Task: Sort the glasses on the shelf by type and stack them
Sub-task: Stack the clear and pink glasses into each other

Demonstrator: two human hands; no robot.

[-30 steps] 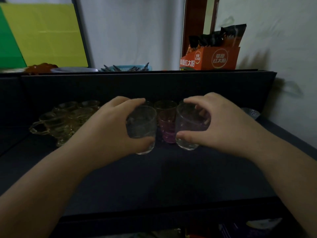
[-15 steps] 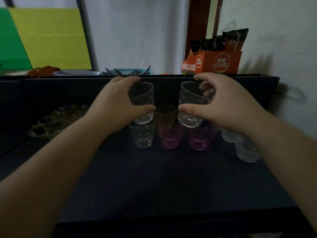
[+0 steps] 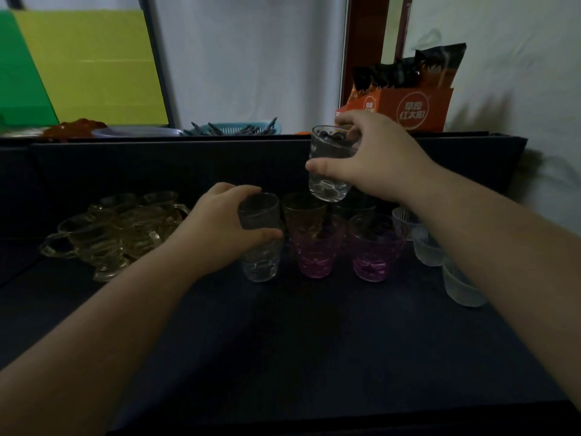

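The left hand (image 3: 220, 228) curls round a clear glass (image 3: 259, 212), thumb in front and fingers over the rim, and this glass sits nested in another clear glass (image 3: 261, 262) that stands on the dark shelf (image 3: 314, 341). The right hand (image 3: 374, 162) grips a third clear glass (image 3: 328, 171) by its side, held tilted in the air above the row, clear of everything below it.

Just right of the nested pair stands a pink glass (image 3: 316, 253) with an amber glass (image 3: 303, 212) behind it, then a second pink glass (image 3: 374, 253). Further right, partly behind the right forearm, are frosted cups (image 3: 462, 287) in a line. On the left of the shelf sits a cluster of handled mugs (image 3: 119, 228), close together.

Behind the shelf are an orange box (image 3: 405, 108) and a blue basket (image 3: 239, 129).
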